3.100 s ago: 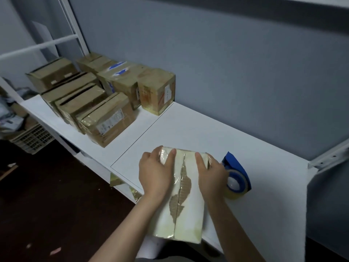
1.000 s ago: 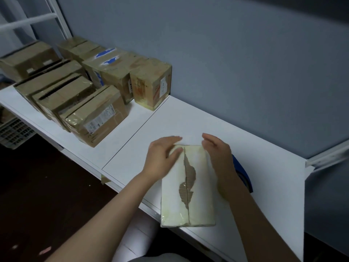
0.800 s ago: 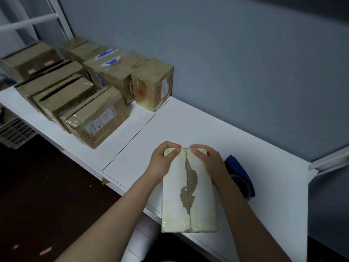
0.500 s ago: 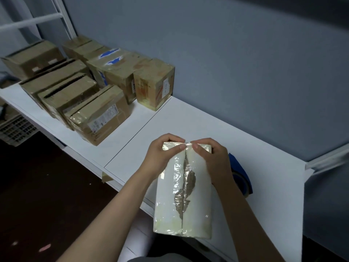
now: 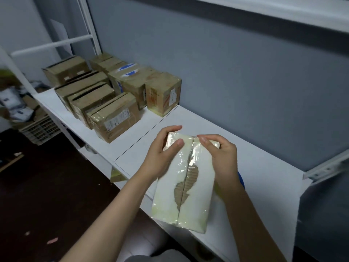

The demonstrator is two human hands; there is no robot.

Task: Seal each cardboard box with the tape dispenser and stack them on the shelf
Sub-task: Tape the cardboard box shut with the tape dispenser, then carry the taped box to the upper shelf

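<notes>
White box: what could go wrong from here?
1. The white box juts past the front edge of the shelf, and the left hand and right hand hold only its far end; a loose grip could let it tip off.
2. The torn patch along its seam shows bare cardboard under wrinkled film; new tape may stick poorly.
3. The tape dispenser lies mostly hidden behind the right wrist; an arm could knock it.

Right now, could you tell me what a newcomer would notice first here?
The white taped box with a torn brown patch along its seam, gripped at its far end by the left hand and right hand. Then the brown cardboard boxes clustered at the far left of the shelf.
</notes>
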